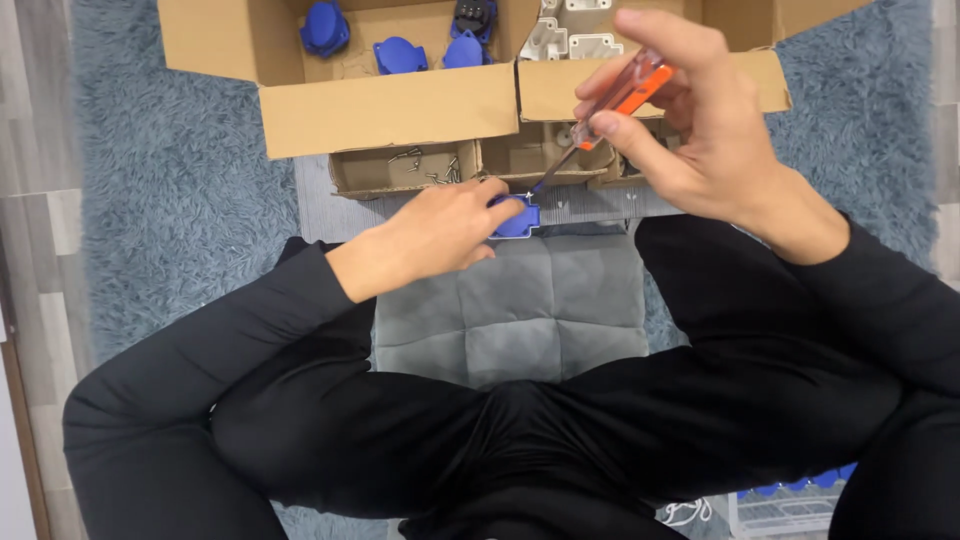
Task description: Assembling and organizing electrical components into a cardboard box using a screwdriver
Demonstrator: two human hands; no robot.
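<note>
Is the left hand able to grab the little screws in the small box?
Probably yes. The left hand holds a blue part just below the small box; its top is open and nothing covers the screws.

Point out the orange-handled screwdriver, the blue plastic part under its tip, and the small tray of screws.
orange-handled screwdriver (632, 90), head view, on its handle.
blue plastic part (520, 220), head view, on its exposed corner.
small cardboard tray of screws (360, 178), head view, on its floor.

Grey shaggy rug (180, 190) under cardboard boxes (400, 105), cushion (520, 320).
</note>
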